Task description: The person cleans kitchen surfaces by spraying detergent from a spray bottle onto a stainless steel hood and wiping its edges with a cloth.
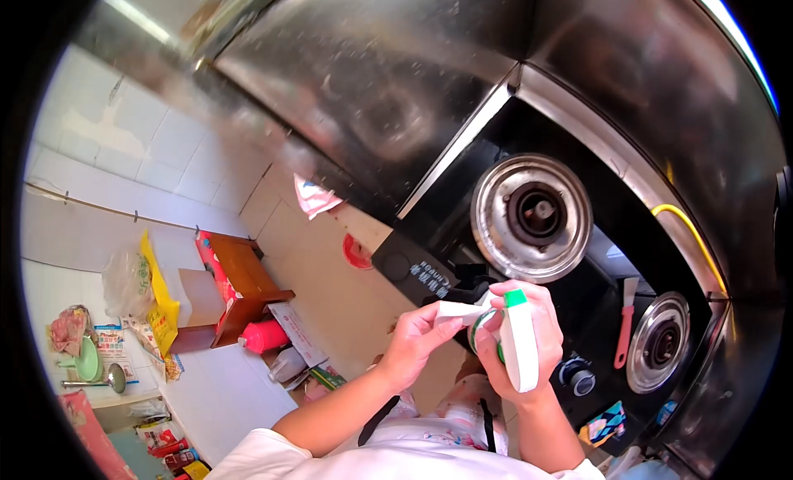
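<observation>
My right hand [538, 344] is wrapped round a white spray bottle [522, 356], whose long white head and green nozzle tip [515, 297] face up toward me. Most of the bottle's body is hidden below the head and behind my fingers. Just to its left, my left hand [417, 339] pinches a white flat piece [459, 310] between thumb and fingers. That piece reaches toward the bottle; I cannot tell whether it is joined to it. Both hands are in front of me, above the near edge of the black gas stove [450, 232].
Two round metal burners [533, 218] [658, 342] sit on the stove. Between them lies a pink-handled scraper [625, 331]. A colourful cloth or packet [604, 425] lies near the knob [577, 377]. Left are a wooden stool [248, 286], a ladle [115, 379] and a red dish [357, 253] on the floor.
</observation>
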Motion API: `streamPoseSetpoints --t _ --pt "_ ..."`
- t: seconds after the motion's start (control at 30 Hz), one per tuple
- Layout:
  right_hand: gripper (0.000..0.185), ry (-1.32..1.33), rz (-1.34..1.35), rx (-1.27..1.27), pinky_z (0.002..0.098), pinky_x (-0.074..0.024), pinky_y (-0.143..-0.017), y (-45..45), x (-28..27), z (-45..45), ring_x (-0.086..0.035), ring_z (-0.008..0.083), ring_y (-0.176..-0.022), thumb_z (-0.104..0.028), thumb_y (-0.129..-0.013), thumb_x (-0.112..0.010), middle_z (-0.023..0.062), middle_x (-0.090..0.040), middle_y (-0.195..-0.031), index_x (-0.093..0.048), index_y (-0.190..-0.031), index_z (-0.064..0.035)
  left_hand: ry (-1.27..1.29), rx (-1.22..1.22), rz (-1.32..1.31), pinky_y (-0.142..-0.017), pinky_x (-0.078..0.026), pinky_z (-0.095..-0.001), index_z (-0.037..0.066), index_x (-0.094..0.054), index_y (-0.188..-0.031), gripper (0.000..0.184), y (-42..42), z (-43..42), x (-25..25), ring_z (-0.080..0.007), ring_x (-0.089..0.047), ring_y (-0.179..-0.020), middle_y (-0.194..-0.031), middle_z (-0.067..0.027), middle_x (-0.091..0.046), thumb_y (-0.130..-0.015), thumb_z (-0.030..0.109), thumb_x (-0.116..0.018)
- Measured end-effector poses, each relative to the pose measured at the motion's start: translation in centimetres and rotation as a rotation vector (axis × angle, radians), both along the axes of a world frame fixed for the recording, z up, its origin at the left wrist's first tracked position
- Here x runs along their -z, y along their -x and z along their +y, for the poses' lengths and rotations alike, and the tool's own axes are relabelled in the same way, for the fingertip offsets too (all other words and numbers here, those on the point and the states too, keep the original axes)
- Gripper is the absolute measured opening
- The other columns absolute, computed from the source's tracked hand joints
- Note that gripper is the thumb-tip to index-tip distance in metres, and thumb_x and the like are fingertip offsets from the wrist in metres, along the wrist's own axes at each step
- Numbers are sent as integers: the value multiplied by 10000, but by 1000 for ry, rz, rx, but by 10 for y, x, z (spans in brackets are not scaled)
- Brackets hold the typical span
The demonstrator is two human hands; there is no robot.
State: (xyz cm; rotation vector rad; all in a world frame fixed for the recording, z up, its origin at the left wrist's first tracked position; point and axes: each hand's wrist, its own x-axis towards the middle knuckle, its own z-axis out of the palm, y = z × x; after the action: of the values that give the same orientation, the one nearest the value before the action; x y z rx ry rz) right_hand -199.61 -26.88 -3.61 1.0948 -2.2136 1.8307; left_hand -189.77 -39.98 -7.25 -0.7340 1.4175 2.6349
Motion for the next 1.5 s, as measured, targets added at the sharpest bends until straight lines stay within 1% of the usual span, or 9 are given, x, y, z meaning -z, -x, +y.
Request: streamPoseSetpoints --t 0.2,0.33,0.43,0.47,0.5,0.67,0.83,1.03,1.5 --pt "313 27 94 -29 326 -513 -714 -59 -2 -81 -614 274 -858 55 -663 -657 192 -615 -960 -588 -969 56 225 -37 125 -935 -436 -272 -15 -579 -1210 288 -68 -63 -12 -108 -545 -1072 -1165 -60 -617 -952 107 -543" --pt "350 -17 -108 -65 265 -495 -682 -109 -16 -144 -598 152 -774 68 -698 -660 153 -573 -1060 -565 -1034 48 448 50 279 -1012 -391 -339 -10 -493 -1295 524 -126 -124 -31 -205 -500 -1197 -1352 -123 -492 -824 98 -696" --pt "306 34 -215 -67 373 -494 -769 -131 -31 -188 -596 312 -912 40 -679 -679 169 -615 -964 -583 -969 37 801 119 325 -1036 -376 -383 10 -358 -1376 777 -145 -154 -42 -293 -441 -1270 -1406 -154 -412 -718 88 -764" --pt "360 -2 -149 -121 251 -487 -699 -135 -26 -198 -591 131 -774 72 -721 -670 135 -571 -1084 -559 -1060 30 989 74 333 -1037 -378 -389 22 -319 -1395 826 -146 -158 -45 -314 -428 -1282 -1406 -157 -406 -705 83 -768" --pt "360 -6 -139 -120 251 -487 -699 -137 -29 -210 -591 131 -774 72 -721 -670 135 -571 -1084 -559 -1060 30 1064 32 289 -1002 -415 -401 46 -308 -1385 863 -147 -162 -37 -334 -460 -1246 -1363 -164 -438 -670 105 -789" --pt "365 -3 -17 -137 359 -480 -830 -124 -40 -250 -583 289 -983 2 -693 -681 175 -590 -1044 -572 -1040 33 1200 0 177 -875 -499 -395 59 -381 -1307 793 -126 -195 -10 -319 -563 -1105 -1265 -152 -496 -647 171 -805" --pt "882 133 -555 -638 370 -159 -1148 -74 -37 -268 -280 258 -1378 -80 -665 -684 154 -324 -1440 -270 -1433 45 966 -196 197 -815 -500 -371 34 -492 -1205 699 -92 -231 -13 -279 -612 -976 -1107 -137 -580 -635 244 -837" --pt "369 625 -1414 162 339 -529 -898 -21 47 -327 -613 308 -1018 -21 -878 -538 239 -557 -1134 -420 -1207 96 956 -179 92 -923 -441 -341 16 -444 -1238 756 -68 -294 -20 -210 -560 -1024 -1144 -99 -545 -598 111 -836" --pt "166 727 -1161 935 339 -613 -601 104 156 -408 -649 263 -769 0 -853 -541 158 -599 -928 -486 -985 85 1158 146 395 -846 -490 -419 -16 -482 -1195 761 31 -438 20 -342 -595 -988 -1118 -184 -562 -591 243 -864"
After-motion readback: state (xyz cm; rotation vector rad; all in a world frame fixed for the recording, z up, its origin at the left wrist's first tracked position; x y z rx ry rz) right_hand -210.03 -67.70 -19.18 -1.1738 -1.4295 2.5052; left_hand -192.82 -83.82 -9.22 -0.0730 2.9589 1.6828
